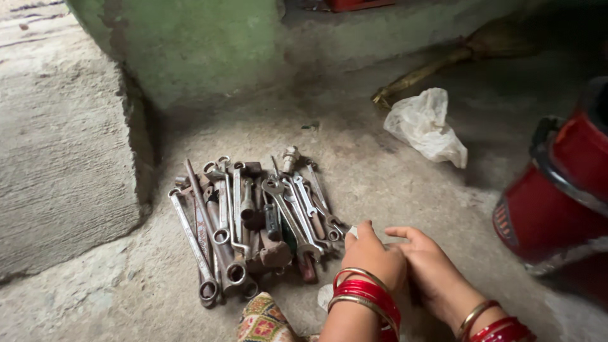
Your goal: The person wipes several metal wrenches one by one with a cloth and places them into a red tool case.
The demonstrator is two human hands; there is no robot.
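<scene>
A heap of worn metal spanners and wrenches (253, 221) lies on the concrete floor, mixed with a few rusty bolts and sockets. My left hand (372, 254) rests just right of the heap with its fingers curled; a small pale bit (352, 232) shows at its thumb, and I cannot tell whether it is held. Red and gold bangles (367, 294) circle that wrist. My right hand (430, 266) lies close behind the left one, fingers stretched towards it, nothing visible in it. It wears bangles (494, 324) too.
A rough concrete block (63, 164) stands at the left against a green wall (190, 44). A crumpled white plastic bag (425, 126) and a broom (443, 60) lie at the back right. A red container (557, 196) stands at the right. Patterned cloth (263, 322) shows at the bottom.
</scene>
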